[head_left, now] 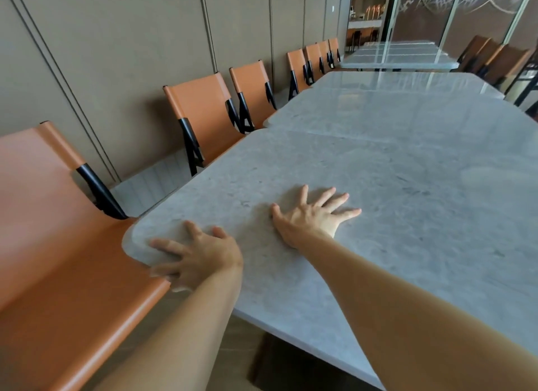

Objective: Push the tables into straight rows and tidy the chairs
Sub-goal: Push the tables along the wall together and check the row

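Observation:
A grey marble table [393, 204] fills the middle of the head view, its rounded near-left corner close to me. My left hand [201, 256] lies on that corner with fingers spread, the lower fingers over the table's edge. My right hand [314, 216] rests flat on the tabletop a little further in, fingers splayed and straight. A second marble table [407, 114] stands just beyond the first, with a narrow seam between them and its left edge slightly offset. An orange chair [58, 245] stands at the near left, its seat touching the table's corner.
More orange chairs [203, 114] line the beige wall on the left, partly tucked under the tables. A third table [401, 79] and a further row [398, 56] stand behind. Brown chairs [500, 59] stand at the far right by a glass partition [465, 12].

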{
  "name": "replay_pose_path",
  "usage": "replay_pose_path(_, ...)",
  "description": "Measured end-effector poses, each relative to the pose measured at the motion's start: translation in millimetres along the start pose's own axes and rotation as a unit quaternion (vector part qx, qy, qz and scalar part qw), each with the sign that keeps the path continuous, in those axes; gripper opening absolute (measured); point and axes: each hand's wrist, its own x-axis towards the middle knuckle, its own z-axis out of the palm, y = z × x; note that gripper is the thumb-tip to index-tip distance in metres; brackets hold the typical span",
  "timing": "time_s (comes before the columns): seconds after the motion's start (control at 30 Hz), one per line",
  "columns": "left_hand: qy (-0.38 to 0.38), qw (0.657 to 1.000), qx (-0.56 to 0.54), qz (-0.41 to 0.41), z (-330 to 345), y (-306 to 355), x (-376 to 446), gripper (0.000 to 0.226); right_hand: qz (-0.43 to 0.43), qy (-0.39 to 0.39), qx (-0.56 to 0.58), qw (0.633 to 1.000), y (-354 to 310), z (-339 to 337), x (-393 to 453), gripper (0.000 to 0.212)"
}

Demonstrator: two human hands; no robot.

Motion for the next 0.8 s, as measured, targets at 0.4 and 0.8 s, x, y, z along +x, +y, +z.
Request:
replay_pose_path(0.4,0.003,1.000,0.003,-0.009,-2.2,3.1,3.0,0.056,-0.001,0.015,-0.003,1.000,-2.7,0.6,4.0,0.091)
replay_pose_path(0.8,-0.003,1.000,0.028,-0.013,-1.7,5.3,1.4,0.059,-0.005,0.014,0.029,0.999,-0.8,3.2,8.1,0.093)
